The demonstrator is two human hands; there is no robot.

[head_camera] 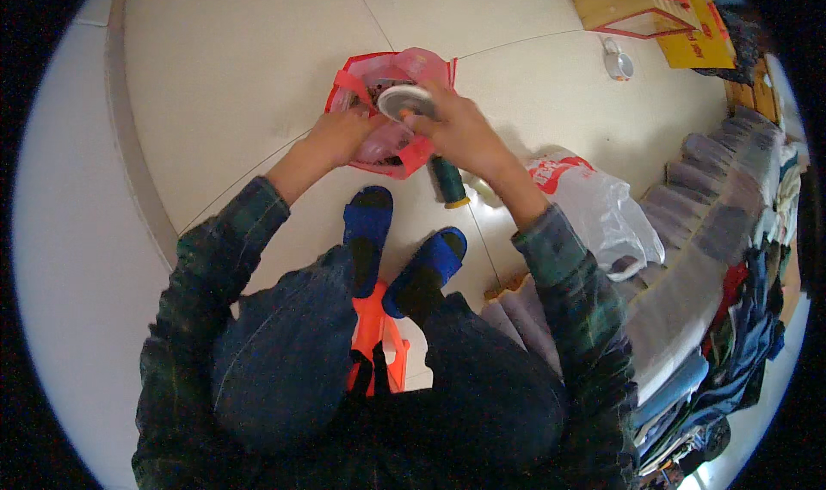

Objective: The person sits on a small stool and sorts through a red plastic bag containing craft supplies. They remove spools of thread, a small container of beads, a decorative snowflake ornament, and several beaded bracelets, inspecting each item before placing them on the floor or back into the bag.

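A red and pink bag [423, 64] stands open on the tiled floor in front of my feet, with small dark items inside. My left hand [342, 135] is at its left side, the fingertips down at the bag's opening; what they touch is hidden. Above the opening, my right hand [461, 128] holds a round, pale-rimmed object [403, 99], blurred, with a bit of orange near its middle. Beneath my right hand, a dark green thread spool [450, 180] with a yellow end lies against the bag's lower right side.
A white plastic bag [597, 206] with red print lies to the right, beside a grey ruffled cloth [684, 258]. Farther back are a white mug [618, 63], a wooden box [626, 3] and a yellow box [700, 45]. My blue slippers [368, 232] flank the front of an orange stool [371, 322].
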